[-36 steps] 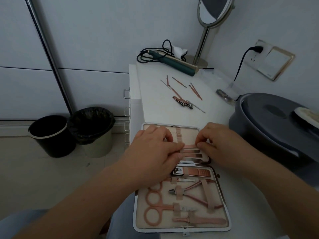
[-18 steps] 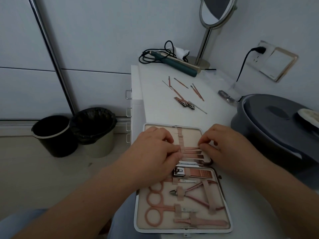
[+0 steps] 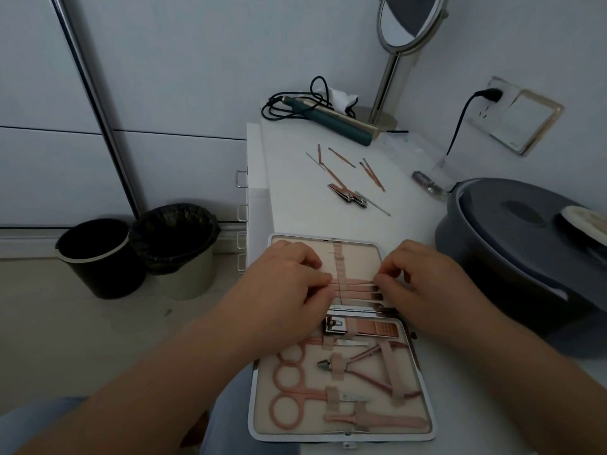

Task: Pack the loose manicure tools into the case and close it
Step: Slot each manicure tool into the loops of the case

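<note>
Seating thin tool (image 3: 356, 283) under far-half case (image 3: 423, 389) strap: left hand (image 3: 282, 290) and right hand (image 3: 423, 284) pinch its ends; risk, slipping out of loose elastic.

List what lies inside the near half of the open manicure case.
Strapped into the open cream-lined manicure case: pink-handled scissors, rose-gold cuticle nippers, a nail clipper. The left hand covers that half's far-left corner.

The case (image 3: 423, 382) has a beige lining and silver rim, its strapped tools (image 3: 361, 366) and the loose tools (image 3: 348, 178) are rose gold, the desk (image 3: 295, 205) is white, the tub (image 3: 525, 257) is grey, and the two bins (image 3: 98, 257) are black.
</note>
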The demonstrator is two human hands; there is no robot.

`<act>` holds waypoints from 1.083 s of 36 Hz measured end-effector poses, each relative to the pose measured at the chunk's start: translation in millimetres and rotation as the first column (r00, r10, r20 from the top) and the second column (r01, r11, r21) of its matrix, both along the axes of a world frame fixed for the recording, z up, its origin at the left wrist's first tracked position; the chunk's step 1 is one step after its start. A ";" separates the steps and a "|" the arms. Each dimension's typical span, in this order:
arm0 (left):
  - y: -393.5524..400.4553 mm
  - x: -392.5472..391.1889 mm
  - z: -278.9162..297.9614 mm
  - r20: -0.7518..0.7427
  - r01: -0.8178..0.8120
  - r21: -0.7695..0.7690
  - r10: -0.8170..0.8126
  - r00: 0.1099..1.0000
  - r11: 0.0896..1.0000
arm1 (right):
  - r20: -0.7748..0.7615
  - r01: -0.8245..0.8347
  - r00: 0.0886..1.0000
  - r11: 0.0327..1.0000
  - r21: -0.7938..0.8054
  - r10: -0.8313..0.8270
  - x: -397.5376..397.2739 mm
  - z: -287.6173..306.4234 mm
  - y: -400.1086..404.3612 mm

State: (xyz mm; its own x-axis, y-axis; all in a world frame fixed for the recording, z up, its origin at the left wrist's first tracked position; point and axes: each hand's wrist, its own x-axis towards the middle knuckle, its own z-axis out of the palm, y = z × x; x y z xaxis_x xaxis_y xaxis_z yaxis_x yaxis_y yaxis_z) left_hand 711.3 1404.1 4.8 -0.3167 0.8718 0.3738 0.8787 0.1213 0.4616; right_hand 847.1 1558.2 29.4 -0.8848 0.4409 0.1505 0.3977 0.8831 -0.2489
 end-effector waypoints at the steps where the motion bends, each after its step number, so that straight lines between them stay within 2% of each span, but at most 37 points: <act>1: 0.4 -0.2 -0.1 -0.004 -0.002 0.004 0.002 1.000 1.000 | -0.011 0.005 1.000 1.000 -0.004 -0.005 0.0 -0.4 -0.2; 4: 0.6 -0.8 0.0 0.005 -0.022 0.039 0.022 1.000 0.999 | -0.024 0.018 1.000 1.000 -0.017 -0.019 0.0 -1.9 -0.2; 10: -8.4 -5.8 4.9 0.172 -0.138 0.168 0.108 0.979 0.976 | -0.016 0.020 1.000 0.999 -0.034 -0.021 -2.1 -3.3 -0.2; 14: -19.7 -19.0 -0.8 0.163 -0.068 0.104 0.051 0.985 0.992 | -0.011 0.017 1.000 1.000 -0.004 -0.018 -3.4 -4.2 -1.4; 17: -24.0 -23.1 -8.0 0.179 0.000 0.116 -0.021 0.984 0.993 | -0.008 0.014 1.000 1.000 0.006 -0.014 -2.8 -5.2 -3.2; 27: -22.8 -13.0 -15.5 0.218 -0.069 0.164 0.032 0.975 0.984 | -0.015 0.031 0.999 0.999 -0.014 -0.031 -12.1 3.3 -0.3; 31: -22.9 -15.9 -12.1 0.242 -0.072 0.187 0.025 0.970 0.980 | -0.149 0.053 0.988 0.998 0.035 -0.047 -51.0 15.0 1.3; 34: -19.4 -19.7 -9.1 0.293 -0.173 0.241 0.099 0.951 0.955 | -0.292 0.090 0.952 0.996 -0.021 -0.093 -98.1 23.4 8.8; 37: -15.8 -27.7 -8.4 0.323 -0.277 0.273 0.183 0.928 0.921 | -0.277 0.127 0.948 0.985 -0.121 -0.156 -148.1 28.5 29.0; 39: -15.2 -34.9 -8.6 0.325 -0.275 0.257 0.185 0.928 0.927 | -0.193 0.160 0.963 0.977 -0.143 -0.187 -176.3 30.9 47.3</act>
State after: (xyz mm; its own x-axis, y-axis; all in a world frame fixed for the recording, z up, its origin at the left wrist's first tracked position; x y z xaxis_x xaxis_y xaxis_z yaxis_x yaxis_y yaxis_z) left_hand 676.4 1388.9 -3.8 -0.6279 0.6267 0.4615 0.6647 0.1234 0.7369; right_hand 670.8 1605.4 60.3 -0.7491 0.6118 0.2540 0.4711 0.7616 -0.4450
